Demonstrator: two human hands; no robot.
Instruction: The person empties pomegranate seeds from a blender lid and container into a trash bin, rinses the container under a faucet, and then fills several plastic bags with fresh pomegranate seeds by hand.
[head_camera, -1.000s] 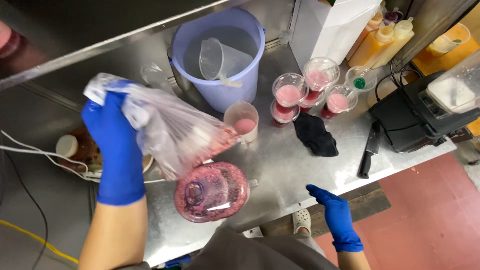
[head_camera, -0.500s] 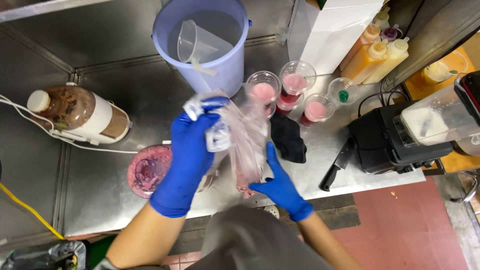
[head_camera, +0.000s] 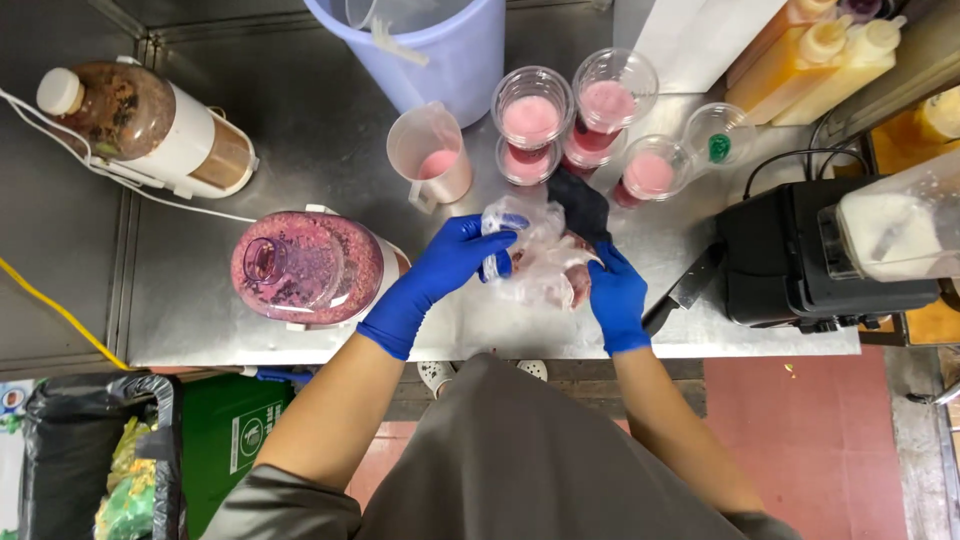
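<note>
Steel counter (head_camera: 300, 130) stretched before me, a pink-filled jar (head_camera: 305, 267) at left. My left hand (head_camera: 450, 262) and right hand (head_camera: 615, 292) both gripped a clear bag (head_camera: 540, 255) mid-counter, below pink cups (head_camera: 590, 110); a blender (head_camera: 830, 250) stood right.

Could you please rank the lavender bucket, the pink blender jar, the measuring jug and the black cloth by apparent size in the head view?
1. lavender bucket, though partly cut off
2. pink blender jar
3. measuring jug
4. black cloth, partly hidden behind the plastic bag, so uncertain
</note>
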